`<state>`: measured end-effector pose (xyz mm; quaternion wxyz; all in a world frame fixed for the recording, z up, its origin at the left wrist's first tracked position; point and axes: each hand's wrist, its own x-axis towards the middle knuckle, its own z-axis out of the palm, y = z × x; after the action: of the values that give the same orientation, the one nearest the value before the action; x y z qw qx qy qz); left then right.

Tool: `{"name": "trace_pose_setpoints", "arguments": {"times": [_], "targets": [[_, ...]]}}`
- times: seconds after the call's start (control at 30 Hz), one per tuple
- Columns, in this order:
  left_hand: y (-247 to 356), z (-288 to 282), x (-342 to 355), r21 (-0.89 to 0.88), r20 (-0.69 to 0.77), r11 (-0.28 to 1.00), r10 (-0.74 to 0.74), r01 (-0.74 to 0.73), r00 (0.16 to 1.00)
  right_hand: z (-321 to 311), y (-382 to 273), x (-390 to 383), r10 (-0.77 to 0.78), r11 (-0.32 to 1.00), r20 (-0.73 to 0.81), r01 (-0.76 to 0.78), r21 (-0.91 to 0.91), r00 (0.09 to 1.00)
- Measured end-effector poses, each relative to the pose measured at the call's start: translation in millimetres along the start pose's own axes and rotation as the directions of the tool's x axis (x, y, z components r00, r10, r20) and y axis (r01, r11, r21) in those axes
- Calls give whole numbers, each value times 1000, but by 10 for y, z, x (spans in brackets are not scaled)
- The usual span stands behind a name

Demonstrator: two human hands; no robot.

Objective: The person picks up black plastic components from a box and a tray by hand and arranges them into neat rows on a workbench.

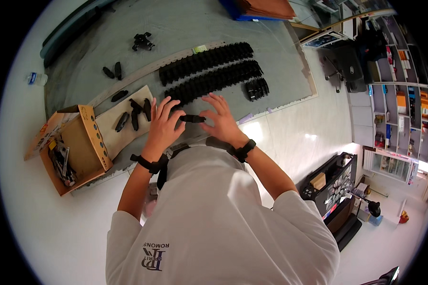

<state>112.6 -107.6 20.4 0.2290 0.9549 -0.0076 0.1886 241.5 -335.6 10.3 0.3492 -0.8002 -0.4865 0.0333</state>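
Note:
My left hand (164, 124) and my right hand (223, 123) grip a small oblong black piece (192, 118) between them, one at each end, with thumb and finger. Other fingers are bent and raised. Just beyond them lie two long rows of dark, closely packed pieces (209, 78) (204, 61), with a short group (257, 89) to the right. On a beige board (119, 139) left of my left hand lie several loose black pieces (122, 122).
A cardboard box (85, 123) with mixed items sits at the left edge of the grey worktop (290, 52). A dark multi-legged object (142, 42), a plastic bottle (37, 79) and a blue-and-brown stack (257, 9) are farther off. Shelves (397, 114) and a black desk (328, 185) stand right.

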Motion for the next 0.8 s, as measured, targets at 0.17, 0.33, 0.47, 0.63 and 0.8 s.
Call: {"name": "trace_pose_setpoints", "arguments": {"times": [0.17,0.33,0.47,0.63,0.8], "targets": [[152,166,224,-112,95,988,115,-104,989,-189,274,-107,43,999,-77,-46,-24,996],[297,395,402,-133,178,965,249,-228,952,-391,518,-217,82,996,-70,-84,-23,994],[509,516,601,-145,245,970,227,-196,943,-555,687,-308,102,993,-1,-102,-61,995],[689,699,869,-115,308,978,199,-172,930,-709,968,-316,91,996,15,-91,-2,996],[848,841,1063,-112,334,985,162,-131,929,-873,1150,-288,52,998,46,-54,25,998]]}}
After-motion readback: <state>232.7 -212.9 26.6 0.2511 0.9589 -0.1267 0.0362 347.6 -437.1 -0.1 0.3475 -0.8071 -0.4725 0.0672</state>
